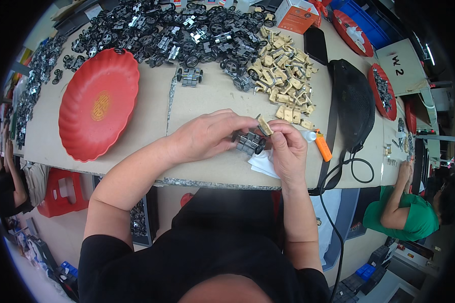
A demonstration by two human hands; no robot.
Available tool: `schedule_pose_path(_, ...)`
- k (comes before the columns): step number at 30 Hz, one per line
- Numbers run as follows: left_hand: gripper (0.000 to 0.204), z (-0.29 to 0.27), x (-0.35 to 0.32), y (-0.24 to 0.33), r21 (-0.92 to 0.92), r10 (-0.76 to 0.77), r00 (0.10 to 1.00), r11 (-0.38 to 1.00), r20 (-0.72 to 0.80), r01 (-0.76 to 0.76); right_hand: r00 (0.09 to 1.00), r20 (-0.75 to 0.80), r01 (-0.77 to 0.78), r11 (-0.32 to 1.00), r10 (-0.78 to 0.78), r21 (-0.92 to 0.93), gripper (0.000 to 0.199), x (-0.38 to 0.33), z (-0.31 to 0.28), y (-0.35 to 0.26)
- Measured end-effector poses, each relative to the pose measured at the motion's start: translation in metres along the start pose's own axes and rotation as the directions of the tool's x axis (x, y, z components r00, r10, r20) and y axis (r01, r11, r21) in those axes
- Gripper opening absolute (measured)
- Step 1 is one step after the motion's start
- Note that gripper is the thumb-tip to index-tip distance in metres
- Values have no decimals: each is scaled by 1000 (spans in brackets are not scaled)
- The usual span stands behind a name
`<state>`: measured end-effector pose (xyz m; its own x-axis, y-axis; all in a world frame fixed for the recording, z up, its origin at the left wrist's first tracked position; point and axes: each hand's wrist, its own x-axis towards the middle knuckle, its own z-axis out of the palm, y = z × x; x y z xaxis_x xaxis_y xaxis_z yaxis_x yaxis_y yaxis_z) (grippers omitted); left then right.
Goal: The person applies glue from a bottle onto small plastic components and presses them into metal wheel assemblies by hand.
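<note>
I see the left hand [207, 134] reach in from the lower left, elbow bent outward, fingers curled over a dark wheeled piece [248, 145], grasping it above the near part of the table [151, 108]; the right forearm runs nearly straight up my view, and the right hand [289, 145] pinches a small tan piece [264, 125] just above the wheeled one; the left forefinger stretches toward it, though I cannot tell whether they touch; a white cloth [263, 162] lies just beside the right hand.
</note>
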<state>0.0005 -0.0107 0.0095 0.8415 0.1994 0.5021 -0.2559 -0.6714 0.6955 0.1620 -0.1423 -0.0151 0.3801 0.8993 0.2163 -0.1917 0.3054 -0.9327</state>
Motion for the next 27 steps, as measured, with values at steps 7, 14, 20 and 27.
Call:
schedule_pose_path(7,65,0,-2,-1,-345,-258,963,900,72,267,993,75,-85,996,87,-34,13,-1,0,-7)
schedule_pose_path(14,63,-2,-2,-1,-353,-318,938,870,135,345,986,141,-80,995,89,-63,12,2,1,-10)
schedule_pose_path(20,62,-5,-1,0,-354,-352,920,849,173,392,980,161,-101,992,113,-81,12,3,0,-13)
schedule_pose_path(27,58,-6,-1,1,-331,-364,909,849,202,413,961,230,-118,980,153,-160,12,5,-3,-19)
